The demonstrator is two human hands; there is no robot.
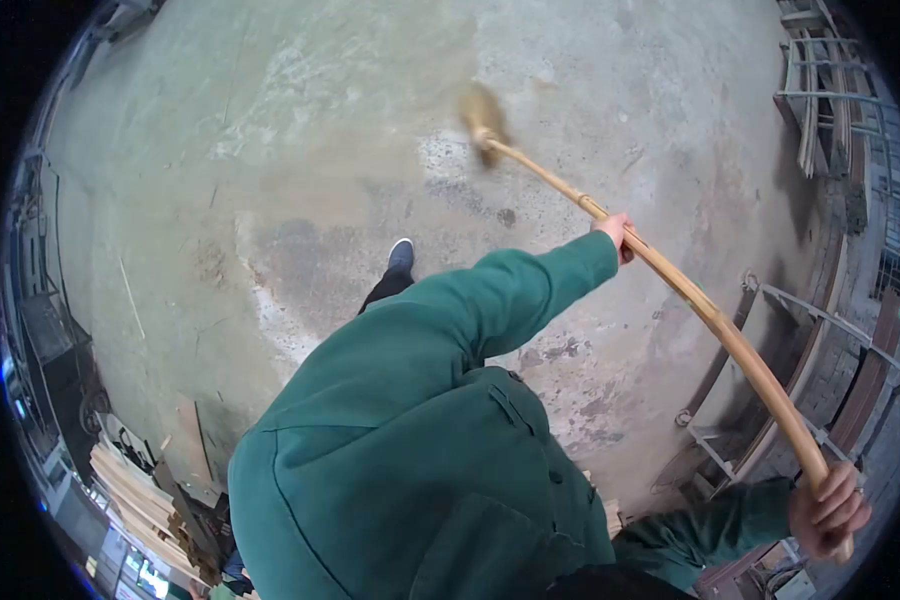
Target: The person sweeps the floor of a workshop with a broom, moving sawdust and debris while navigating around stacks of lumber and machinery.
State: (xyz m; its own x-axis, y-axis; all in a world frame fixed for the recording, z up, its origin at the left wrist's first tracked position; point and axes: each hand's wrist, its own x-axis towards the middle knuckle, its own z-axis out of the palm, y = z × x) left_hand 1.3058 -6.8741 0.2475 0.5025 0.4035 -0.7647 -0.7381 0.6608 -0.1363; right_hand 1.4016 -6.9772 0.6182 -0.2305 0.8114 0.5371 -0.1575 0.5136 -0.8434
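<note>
A long bamboo-handled broom (740,350) runs diagonally across the right half of the view. Its brownish head (483,120) is on or just above the concrete floor and smeared by motion, so the bristles are indistinct. Partway along the handle, my left hand (618,238) is closed around the pole, its arm stretched forward in a green sleeve. At the near end of the pole, lower right, my right hand (830,510) wraps its fingers around the handle. A dark shoe (401,255) shows on the floor in front of me.
Stained concrete floor (320,130) spreads ahead. Stacked boards (140,500) lie at lower left, near a wheel (94,410). Along the right stand a metal frame (820,312) and a rack with long planks (820,110). A thin stick (131,297) lies on the left floor.
</note>
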